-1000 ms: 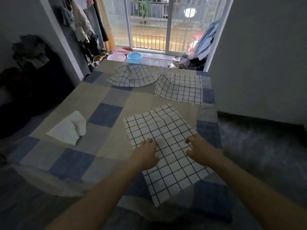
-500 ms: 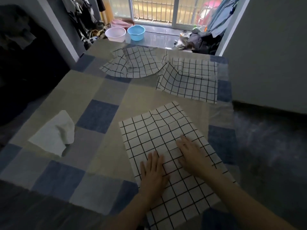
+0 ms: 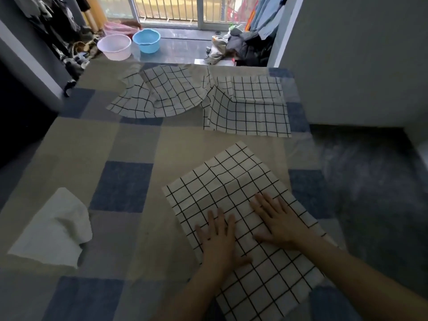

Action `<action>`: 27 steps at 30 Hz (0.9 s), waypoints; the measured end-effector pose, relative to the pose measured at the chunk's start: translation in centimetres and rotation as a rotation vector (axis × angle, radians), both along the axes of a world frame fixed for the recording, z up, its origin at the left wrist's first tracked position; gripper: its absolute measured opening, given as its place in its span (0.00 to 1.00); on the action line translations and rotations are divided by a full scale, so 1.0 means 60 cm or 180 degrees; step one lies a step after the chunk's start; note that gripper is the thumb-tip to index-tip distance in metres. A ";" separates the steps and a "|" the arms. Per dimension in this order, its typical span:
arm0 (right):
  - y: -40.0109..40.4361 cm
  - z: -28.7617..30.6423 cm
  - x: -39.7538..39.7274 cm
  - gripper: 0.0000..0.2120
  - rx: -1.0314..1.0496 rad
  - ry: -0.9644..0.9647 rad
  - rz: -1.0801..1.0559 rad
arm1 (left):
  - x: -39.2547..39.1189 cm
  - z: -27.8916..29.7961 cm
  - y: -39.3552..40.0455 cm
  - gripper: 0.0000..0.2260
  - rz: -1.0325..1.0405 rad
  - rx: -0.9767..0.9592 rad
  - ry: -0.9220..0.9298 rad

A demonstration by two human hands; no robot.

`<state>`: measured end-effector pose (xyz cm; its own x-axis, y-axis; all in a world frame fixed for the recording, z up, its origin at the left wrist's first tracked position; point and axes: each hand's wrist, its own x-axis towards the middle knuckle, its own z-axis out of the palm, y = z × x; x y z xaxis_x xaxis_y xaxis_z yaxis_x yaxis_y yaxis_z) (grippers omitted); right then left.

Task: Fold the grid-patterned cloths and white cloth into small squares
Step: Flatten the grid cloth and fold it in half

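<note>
Checked blue-and-tan bedspread fills the frame, balcony door at top. I see a pink basin and blue basin upper left on the floor, nothing blocking the work area. Nearest grid cloth lies lower centre, long axis running upper left to lower right. My left hand and right hand press flat on it, fingers spread, gripping nothing. Two rumpled grid cloths sit upper centre; white cloth crumpled lower left.
</note>
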<state>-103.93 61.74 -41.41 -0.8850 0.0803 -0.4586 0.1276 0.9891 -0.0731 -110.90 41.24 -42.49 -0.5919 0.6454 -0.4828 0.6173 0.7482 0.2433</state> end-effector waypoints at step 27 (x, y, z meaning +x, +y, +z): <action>-0.180 -0.046 0.038 0.41 0.0045 0.0712 -0.2159 | -0.244 0.026 0.111 0.20 -0.0346 0.0286 0.0550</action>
